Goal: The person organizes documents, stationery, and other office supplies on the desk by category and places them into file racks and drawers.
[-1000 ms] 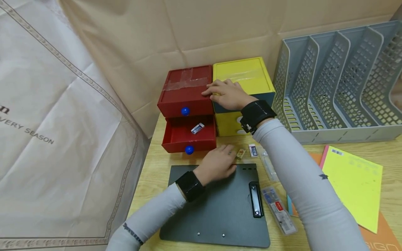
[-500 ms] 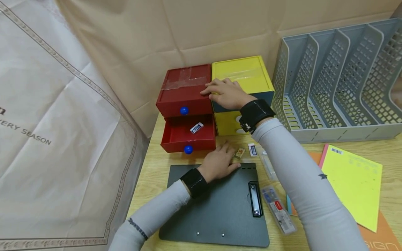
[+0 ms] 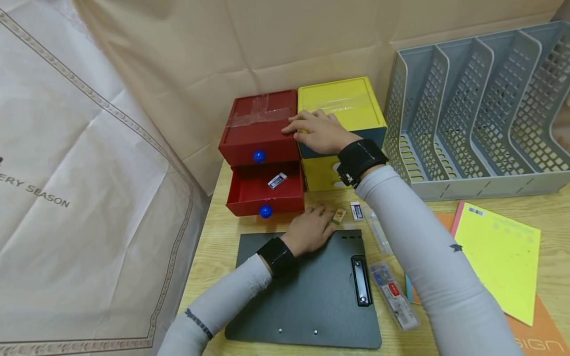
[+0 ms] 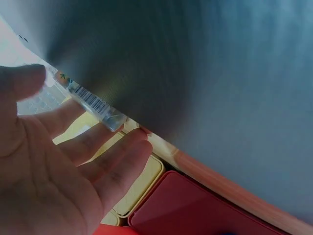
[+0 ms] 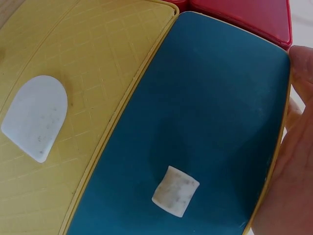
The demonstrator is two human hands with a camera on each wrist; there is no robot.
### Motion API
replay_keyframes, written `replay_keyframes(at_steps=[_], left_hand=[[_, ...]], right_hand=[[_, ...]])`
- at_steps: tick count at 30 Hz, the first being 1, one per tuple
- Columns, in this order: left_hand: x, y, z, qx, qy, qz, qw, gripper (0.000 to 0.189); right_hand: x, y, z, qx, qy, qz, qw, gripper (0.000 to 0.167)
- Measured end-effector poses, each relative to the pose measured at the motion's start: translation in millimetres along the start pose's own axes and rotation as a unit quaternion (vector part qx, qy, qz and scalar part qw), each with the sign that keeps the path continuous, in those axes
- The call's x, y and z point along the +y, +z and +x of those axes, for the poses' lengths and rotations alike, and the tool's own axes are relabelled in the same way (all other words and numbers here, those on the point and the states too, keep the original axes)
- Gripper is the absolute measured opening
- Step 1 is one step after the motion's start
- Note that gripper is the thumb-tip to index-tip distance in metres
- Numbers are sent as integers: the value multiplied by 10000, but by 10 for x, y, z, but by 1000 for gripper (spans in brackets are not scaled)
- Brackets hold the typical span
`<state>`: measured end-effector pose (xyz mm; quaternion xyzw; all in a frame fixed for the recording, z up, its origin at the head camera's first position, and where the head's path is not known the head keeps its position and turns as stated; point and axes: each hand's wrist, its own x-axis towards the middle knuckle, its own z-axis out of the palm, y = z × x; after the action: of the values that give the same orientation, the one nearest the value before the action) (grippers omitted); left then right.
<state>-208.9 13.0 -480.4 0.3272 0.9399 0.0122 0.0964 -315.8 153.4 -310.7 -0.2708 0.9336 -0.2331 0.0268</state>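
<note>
My left hand (image 3: pixel 309 230) lies low across the top edge of a dark clipboard (image 3: pixel 307 291), its fingertips beside a small yellow packet (image 3: pixel 339 216). In the left wrist view, a clear-wrapped item with a barcode (image 4: pixel 93 100) shows between the thumb and the extended fingers. My right hand (image 3: pixel 321 132) rests on the yellow drawer box (image 3: pixel 343 99), fingertips reaching onto the red drawer box (image 3: pixel 262 121). The lower red drawer (image 3: pixel 267 201) is pulled out with an eraser (image 3: pixel 277 180) inside. A second eraser (image 3: pixel 356 211) lies right of the yellow packet.
A grey file rack (image 3: pixel 472 185) stands at the back right. Right of the clipboard are a clear plastic case (image 3: pixel 394 296) and a slim clear packet (image 3: pixel 378 232). A yellow notebook (image 3: pixel 498 257) lies over orange ones at the right. A cloth (image 3: pixel 89 173) hangs at the left.
The left hand has shifted slightly; its fingers and thumb spread, then drew a little closer together. My right hand stays on the boxes. The whole head view has drifted slightly.
</note>
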Motion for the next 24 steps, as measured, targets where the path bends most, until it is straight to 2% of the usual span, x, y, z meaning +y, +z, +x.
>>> replay_keyframes(at_steps=[4, 9, 14, 19, 24], left_hand=[[3, 22, 30, 293, 68, 94, 9995, 49], [14, 50, 74, 739, 165, 435, 9962, 45], [15, 75, 93, 985, 178, 695, 9925, 38], [27, 70, 93, 1047, 172, 687, 9920, 38], [43, 43, 91, 911, 128, 673, 9935, 42]], right_hand=[[-2, -5, 0, -9, -12, 0, 10000, 40], [-1, -3, 1, -15, -5, 0, 10000, 40], [-16, -4, -1, -17, -16, 2, 10000, 40], [-25, -9, -4, -24, -14, -2, 10000, 40], [-20, -12, -11, -7, 13, -15, 10000, 40]])
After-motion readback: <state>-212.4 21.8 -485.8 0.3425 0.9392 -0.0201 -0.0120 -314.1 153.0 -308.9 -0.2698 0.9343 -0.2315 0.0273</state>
